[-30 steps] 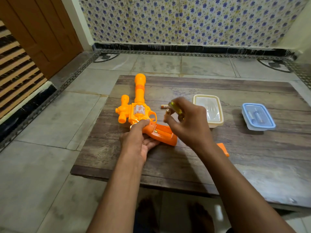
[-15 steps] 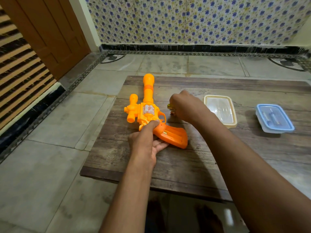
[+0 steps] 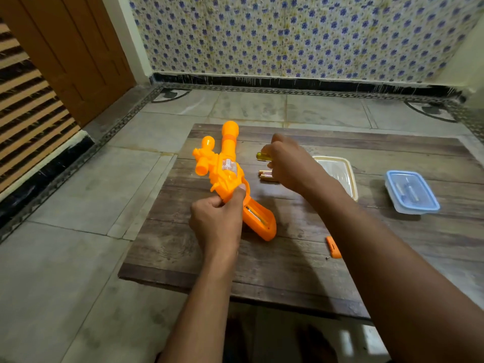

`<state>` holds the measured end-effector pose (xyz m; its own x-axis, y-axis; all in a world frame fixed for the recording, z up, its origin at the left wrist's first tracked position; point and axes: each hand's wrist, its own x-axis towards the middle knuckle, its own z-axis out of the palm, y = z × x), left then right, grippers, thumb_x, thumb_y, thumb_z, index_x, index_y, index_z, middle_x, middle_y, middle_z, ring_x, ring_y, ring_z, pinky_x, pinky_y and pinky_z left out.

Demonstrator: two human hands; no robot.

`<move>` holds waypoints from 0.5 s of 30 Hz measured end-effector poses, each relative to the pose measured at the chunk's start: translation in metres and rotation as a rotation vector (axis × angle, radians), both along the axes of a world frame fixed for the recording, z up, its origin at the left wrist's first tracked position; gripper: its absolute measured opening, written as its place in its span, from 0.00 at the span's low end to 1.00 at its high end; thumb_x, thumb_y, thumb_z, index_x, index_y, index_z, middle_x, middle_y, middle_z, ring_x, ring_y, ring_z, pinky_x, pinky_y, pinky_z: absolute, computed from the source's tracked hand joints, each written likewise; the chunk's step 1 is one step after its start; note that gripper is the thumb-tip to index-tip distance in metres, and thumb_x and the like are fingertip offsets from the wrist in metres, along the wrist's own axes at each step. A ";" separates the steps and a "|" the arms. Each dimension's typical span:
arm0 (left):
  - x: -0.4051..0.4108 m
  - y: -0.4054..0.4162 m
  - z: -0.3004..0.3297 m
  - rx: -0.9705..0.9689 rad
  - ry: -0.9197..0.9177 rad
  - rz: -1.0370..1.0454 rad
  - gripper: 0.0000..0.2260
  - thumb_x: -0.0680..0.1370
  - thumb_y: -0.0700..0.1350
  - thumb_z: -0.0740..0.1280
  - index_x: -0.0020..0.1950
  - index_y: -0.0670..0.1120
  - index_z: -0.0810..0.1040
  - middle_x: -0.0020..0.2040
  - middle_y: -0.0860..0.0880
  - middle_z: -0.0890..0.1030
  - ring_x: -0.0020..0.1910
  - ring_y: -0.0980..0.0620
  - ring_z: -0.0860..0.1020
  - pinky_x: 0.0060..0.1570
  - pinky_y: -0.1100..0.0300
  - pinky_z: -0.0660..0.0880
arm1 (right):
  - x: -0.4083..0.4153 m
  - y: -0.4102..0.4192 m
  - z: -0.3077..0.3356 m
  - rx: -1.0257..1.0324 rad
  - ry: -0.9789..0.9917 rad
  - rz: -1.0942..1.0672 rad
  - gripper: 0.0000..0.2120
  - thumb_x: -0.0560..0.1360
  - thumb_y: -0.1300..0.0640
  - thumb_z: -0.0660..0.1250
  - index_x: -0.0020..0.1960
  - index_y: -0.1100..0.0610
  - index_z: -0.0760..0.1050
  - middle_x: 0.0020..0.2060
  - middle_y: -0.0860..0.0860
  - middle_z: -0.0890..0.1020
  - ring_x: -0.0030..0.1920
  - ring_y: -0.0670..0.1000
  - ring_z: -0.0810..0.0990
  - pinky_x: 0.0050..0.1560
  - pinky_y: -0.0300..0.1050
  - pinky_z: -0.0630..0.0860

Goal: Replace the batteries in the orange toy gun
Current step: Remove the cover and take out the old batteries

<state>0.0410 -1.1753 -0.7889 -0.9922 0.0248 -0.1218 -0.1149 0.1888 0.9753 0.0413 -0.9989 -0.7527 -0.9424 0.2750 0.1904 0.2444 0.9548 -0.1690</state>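
Gripping glossy orange plastic toy gun (image 3: 227,174) w/ left hand (image 3: 217,224), cylindrical batteries (image 3: 265,175) beside

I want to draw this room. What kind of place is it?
Probably a room in a home: a flower-patterned tiled wall, a wooden door, a stone tile floor, and a low wooden table.

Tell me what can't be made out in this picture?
Head view only:
- How many batteries lie there: the right hand covers part.
- The yellow-handled tool's tip: hidden inside that hand.
- The blue box's contents: blurred by its lid.
- The gun grip's open compartment: too small.
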 end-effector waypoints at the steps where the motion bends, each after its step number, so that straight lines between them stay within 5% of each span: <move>1: -0.001 0.000 0.000 -0.001 0.005 0.005 0.19 0.70 0.57 0.78 0.30 0.43 0.82 0.27 0.48 0.81 0.33 0.43 0.83 0.36 0.41 0.83 | -0.006 0.002 0.002 0.038 0.005 0.005 0.16 0.76 0.70 0.67 0.63 0.63 0.80 0.54 0.58 0.76 0.51 0.61 0.79 0.53 0.58 0.79; 5: -0.002 0.001 -0.002 -0.008 0.006 0.009 0.18 0.71 0.56 0.78 0.30 0.44 0.82 0.25 0.49 0.80 0.29 0.47 0.81 0.35 0.41 0.83 | -0.034 0.011 0.005 0.119 -0.058 0.028 0.17 0.77 0.70 0.65 0.64 0.60 0.79 0.60 0.57 0.76 0.60 0.60 0.77 0.64 0.59 0.69; 15: -0.007 0.002 -0.007 0.027 -0.034 -0.010 0.17 0.72 0.55 0.78 0.31 0.45 0.83 0.24 0.52 0.79 0.28 0.55 0.79 0.36 0.42 0.84 | -0.087 0.030 -0.020 0.022 -0.264 0.133 0.06 0.78 0.67 0.69 0.54 0.63 0.82 0.55 0.59 0.79 0.52 0.58 0.81 0.55 0.51 0.81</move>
